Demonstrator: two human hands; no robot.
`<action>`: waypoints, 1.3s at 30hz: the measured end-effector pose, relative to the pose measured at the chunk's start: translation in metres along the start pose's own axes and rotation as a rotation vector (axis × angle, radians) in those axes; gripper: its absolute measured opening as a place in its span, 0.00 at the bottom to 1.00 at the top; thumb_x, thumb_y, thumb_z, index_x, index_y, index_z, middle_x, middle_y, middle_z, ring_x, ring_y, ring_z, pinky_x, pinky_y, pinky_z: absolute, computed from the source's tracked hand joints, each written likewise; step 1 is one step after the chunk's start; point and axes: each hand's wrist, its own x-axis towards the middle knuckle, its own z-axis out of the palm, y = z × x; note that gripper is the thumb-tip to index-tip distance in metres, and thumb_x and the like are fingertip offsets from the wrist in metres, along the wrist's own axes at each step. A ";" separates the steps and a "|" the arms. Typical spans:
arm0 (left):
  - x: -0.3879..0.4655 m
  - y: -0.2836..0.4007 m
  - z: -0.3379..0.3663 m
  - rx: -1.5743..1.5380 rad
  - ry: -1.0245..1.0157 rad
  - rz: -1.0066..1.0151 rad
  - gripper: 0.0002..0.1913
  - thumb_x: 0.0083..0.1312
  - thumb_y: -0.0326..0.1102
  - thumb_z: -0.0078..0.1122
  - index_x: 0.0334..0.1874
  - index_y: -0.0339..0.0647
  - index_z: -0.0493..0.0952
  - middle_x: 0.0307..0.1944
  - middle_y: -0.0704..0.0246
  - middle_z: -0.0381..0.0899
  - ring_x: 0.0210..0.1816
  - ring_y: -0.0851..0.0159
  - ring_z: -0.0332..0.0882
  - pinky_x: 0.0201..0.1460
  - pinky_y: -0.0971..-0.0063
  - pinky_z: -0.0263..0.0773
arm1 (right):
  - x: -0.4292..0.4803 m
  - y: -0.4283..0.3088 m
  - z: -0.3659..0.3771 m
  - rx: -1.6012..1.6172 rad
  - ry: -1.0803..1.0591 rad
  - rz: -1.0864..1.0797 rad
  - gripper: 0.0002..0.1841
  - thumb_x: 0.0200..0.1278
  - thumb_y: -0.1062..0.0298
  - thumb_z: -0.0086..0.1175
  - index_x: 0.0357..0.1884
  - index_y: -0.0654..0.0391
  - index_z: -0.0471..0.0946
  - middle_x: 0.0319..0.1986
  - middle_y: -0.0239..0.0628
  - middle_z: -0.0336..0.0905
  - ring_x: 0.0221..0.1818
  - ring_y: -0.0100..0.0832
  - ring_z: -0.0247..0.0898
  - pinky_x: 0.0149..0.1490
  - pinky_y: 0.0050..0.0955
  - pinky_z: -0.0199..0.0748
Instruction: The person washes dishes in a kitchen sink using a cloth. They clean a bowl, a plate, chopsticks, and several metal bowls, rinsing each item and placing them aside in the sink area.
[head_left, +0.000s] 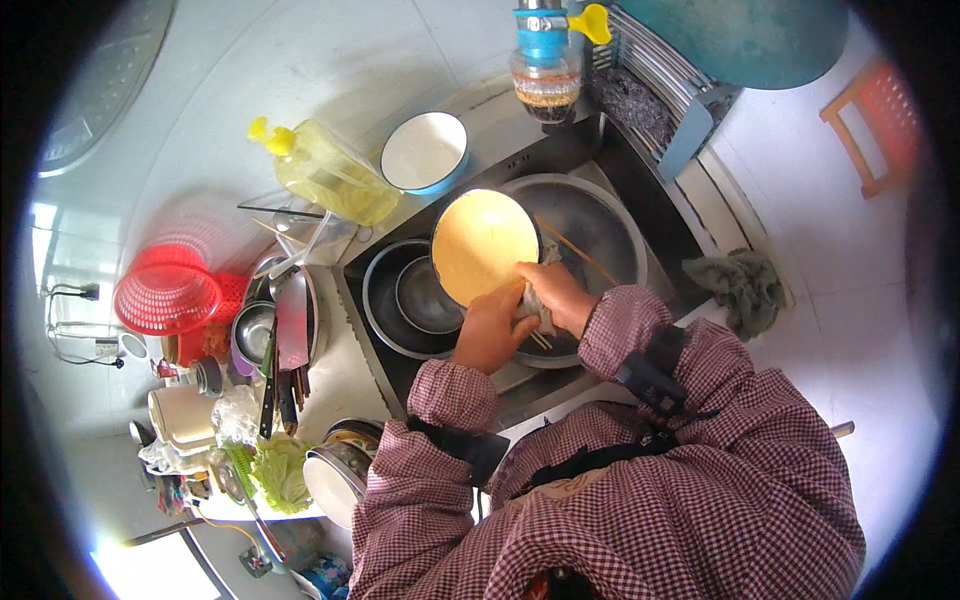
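Note:
A bowl with a yellow inside and dark rim (486, 244) is tilted towards me above the sink (675, 225). My left hand (491, 330) grips its near edge. My right hand (559, 292) holds its right side, thumb on the rim, with a pale wet cloth (536, 304) bunched between hand and bowl. Beneath, a wide metal basin (634, 232) fills the right of the sink, with chopsticks (574, 247) in it. To the left sits a metal basin (375, 326) with a smaller metal bowl (427, 300) inside. The bowl's outer side is hidden.
A white enamel bowl (424, 152) and a yellow soap pump bottle (330, 176) stand behind the sink. A faucet filter (546, 82) hangs above. On the left counter are a cleaver (292, 319), knives (268, 397), red baskets (169, 296) and lettuce (281, 472). A grey rag (739, 289) lies at right.

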 end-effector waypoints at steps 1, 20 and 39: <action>-0.003 -0.002 -0.001 0.089 0.016 0.069 0.20 0.58 0.34 0.50 0.53 0.37 0.66 0.46 0.54 0.72 0.46 0.50 0.71 0.47 0.62 0.65 | 0.002 0.000 -0.003 -0.059 -0.039 -0.078 0.18 0.55 0.63 0.51 0.38 0.71 0.73 0.33 0.39 0.74 0.33 0.26 0.70 0.37 0.26 0.67; -0.026 -0.019 -0.022 -1.501 0.606 -0.539 0.20 0.68 0.43 0.43 0.52 0.31 0.68 0.46 0.61 0.75 0.45 0.64 0.74 0.49 0.72 0.70 | -0.010 0.046 -0.066 -2.059 -0.167 -0.427 0.25 0.56 0.57 0.50 0.55 0.56 0.66 0.55 0.48 0.60 0.52 0.50 0.65 0.53 0.42 0.66; -0.027 -0.025 -0.009 -1.471 0.522 -0.539 0.23 0.71 0.44 0.30 0.56 0.29 0.64 0.53 0.57 0.69 0.51 0.59 0.71 0.55 0.70 0.66 | 0.019 -0.024 -0.063 -1.180 -0.156 -0.257 0.16 0.45 0.72 0.52 0.40 0.65 0.76 0.36 0.52 0.77 0.40 0.45 0.74 0.45 0.32 0.70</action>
